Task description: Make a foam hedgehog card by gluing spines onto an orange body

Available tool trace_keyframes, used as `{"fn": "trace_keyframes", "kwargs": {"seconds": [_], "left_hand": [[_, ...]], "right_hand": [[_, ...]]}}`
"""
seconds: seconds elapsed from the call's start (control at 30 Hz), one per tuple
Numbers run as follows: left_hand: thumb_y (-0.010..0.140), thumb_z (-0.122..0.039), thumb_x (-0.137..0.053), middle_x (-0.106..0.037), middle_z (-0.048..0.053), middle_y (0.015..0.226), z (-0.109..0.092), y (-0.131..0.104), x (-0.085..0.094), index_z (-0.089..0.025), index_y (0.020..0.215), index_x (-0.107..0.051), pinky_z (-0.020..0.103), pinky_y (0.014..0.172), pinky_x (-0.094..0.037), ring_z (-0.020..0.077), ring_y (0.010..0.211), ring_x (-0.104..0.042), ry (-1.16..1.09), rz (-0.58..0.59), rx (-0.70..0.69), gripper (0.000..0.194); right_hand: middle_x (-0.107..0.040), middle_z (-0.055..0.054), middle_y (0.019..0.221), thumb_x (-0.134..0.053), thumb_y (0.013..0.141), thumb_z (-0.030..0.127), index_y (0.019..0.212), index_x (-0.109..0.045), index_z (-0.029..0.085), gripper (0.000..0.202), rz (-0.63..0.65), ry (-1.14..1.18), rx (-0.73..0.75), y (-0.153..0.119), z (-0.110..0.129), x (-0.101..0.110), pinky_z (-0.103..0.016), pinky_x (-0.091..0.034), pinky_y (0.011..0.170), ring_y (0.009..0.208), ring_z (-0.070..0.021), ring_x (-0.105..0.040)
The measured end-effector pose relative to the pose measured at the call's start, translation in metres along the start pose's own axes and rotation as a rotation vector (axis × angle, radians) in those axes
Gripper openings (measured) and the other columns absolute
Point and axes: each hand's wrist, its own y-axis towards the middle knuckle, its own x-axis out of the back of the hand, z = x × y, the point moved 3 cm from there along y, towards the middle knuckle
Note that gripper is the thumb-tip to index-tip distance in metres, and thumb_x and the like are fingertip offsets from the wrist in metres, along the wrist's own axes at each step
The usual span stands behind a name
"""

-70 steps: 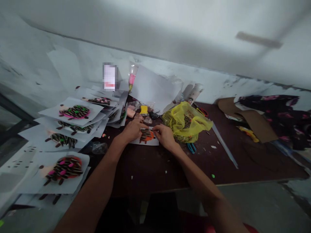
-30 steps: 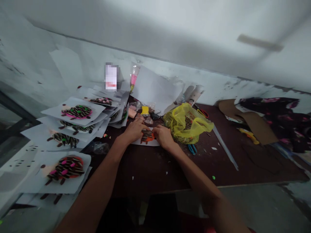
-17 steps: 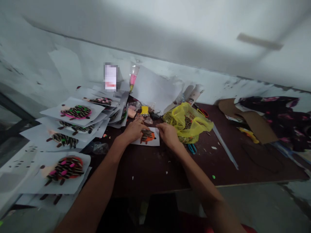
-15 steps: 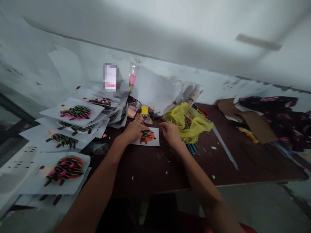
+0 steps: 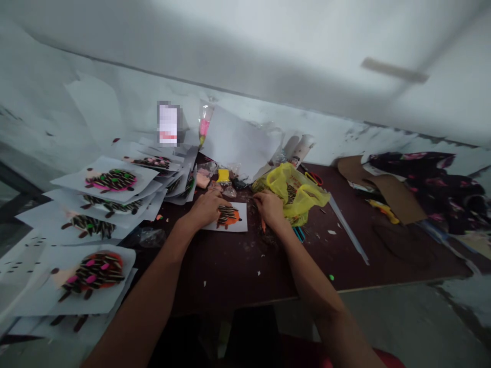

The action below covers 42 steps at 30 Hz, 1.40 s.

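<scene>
A person's bare left hand [image 5: 207, 209] rests over the left side of a small white paper card [image 5: 240, 225] bearing an orange, hedgehog-like figure [image 5: 235, 216] striped with dark, thin pieces. The card lies flat on a dark brown counter [image 5: 238, 271], between the two hands and nearer the left, which probably steadies the light paper and leaves the figure's right part exposed.

The right hand [image 5: 271, 208] reaches down just beside a translucent yellow plastic bag [image 5: 301, 199], its open mouth showing slender dark pieces, likely set there for easy reach. Scissors with teal handles [image 5: 298, 234] lie near that wrist. At left, larger white sheets with similar striped figures [image 5: 92, 225] overlap in a loose pile, seemingly face up to protect their raised surfaces.

Both forearms come in from the lower edge and angle inward, palms mostly down. The left fingers bend lightly over the card, the thumb side toward the stripes; how widely they are parted, or whether they pinch anything, cannot be told. The right wrist is bent, its thumb and forefinger close together and pointing left over small dark scraps, off the card; any piece between them is too small to make out.
</scene>
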Motion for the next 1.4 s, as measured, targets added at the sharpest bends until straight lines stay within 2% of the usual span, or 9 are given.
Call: {"fn": "trace_keyframes", "kwargs": {"seconds": [0.23,0.37,0.5,0.67,0.77,0.93,1.23,1.4], "left_hand": [[0.075,-0.007,-0.053,-0.063,0.009,0.111,0.0,0.0,0.0,-0.029,0.112,-0.076,0.039,0.101,-0.044,0.0282,0.121,-0.052,0.017,0.002,0.01,0.05],[0.074,-0.007,-0.052,-0.064,0.01,0.111,0.0,0.001,-0.001,-0.029,0.111,-0.076,0.039,0.1,-0.045,0.0282,0.118,-0.053,0.015,-0.016,0.007,0.05],[0.076,-0.008,-0.05,-0.063,0.01,0.114,0.0,0.001,-0.001,-0.029,0.112,-0.076,0.04,0.101,-0.044,0.028,0.118,-0.053,0.006,-0.013,0.013,0.048],[0.075,-0.008,-0.051,-0.062,0.009,0.115,0.0,0.001,0.001,-0.028,0.115,-0.074,0.038,0.102,-0.043,0.0268,0.118,-0.053,-0.018,0.008,0.027,0.051],[0.077,-0.009,-0.052,-0.062,0.009,0.113,-0.001,0.0,0.002,-0.028,0.118,-0.073,0.039,0.1,-0.044,0.0274,0.12,-0.051,-0.019,0.008,0.021,0.049],[0.079,-0.008,-0.049,-0.061,0.01,0.117,-0.003,-0.001,0.002,-0.026,0.118,-0.073,0.039,0.096,-0.045,0.0281,0.117,-0.053,0.019,0.021,0.03,0.049],[0.084,-0.013,-0.051,-0.061,0.006,0.12,-0.011,-0.004,0.009,-0.037,0.117,-0.072,0.036,0.092,-0.046,0.0262,0.118,-0.053,0.051,0.09,0.039,0.047],[0.083,-0.008,-0.049,-0.062,0.01,0.118,-0.014,-0.004,0.011,-0.033,0.119,-0.072,0.039,0.09,-0.045,0.0292,0.119,-0.051,0.078,0.104,0.033,0.049]], "right_hand": [[-0.067,-0.012,0.107,-0.053,0.095,0.023,0.104,-0.075,0.02,0.024,0.063,-0.052,0.037,0.009,0.011,-0.009,-0.028,-0.044,0.078,0.1,-0.0218,-0.062],[-0.066,-0.01,0.107,-0.051,0.096,0.022,0.107,-0.07,0.019,0.022,0.011,-0.052,0.057,0.007,0.011,-0.006,-0.027,-0.042,0.078,0.099,-0.0207,-0.06],[-0.068,-0.009,0.103,-0.053,0.096,0.02,0.104,-0.068,0.018,0.017,-0.092,0.072,0.109,-0.002,0.011,0.002,-0.026,-0.041,0.078,0.095,-0.0193,-0.06],[-0.069,-0.004,0.09,-0.061,0.091,0.019,0.091,-0.07,0.017,0.009,-0.019,0.284,0.186,-0.017,0.018,0.0,-0.024,-0.04,0.075,0.083,-0.0155,-0.06],[-0.069,-0.004,0.09,-0.06,0.091,0.017,0.092,-0.071,0.017,0.011,-0.014,0.333,0.198,-0.025,0.022,-0.004,-0.023,-0.041,0.074,0.081,-0.0147,-0.06],[-0.07,-0.005,0.093,-0.058,0.09,0.014,0.099,-0.072,0.018,0.017,0.012,0.296,0.184,-0.029,0.024,-0.011,-0.024,-0.041,0.075,0.082,-0.0156,-0.061],[-0.07,-0.006,0.096,-0.057,0.093,0.019,0.101,-0.074,0.019,0.019,0.036,0.215,0.206,-0.027,0.03,-0.016,-0.024,-0.041,0.075,0.087,-0.0165,-0.063],[-0.07,-0.006,0.097,-0.056,0.094,0.02,0.102,-0.073,0.02,0.019,0.058,0.187,0.199,-0.026,0.034,-0.015,-0.025,-0.041,0.075,0.088,-0.0172,-0.063]]}}
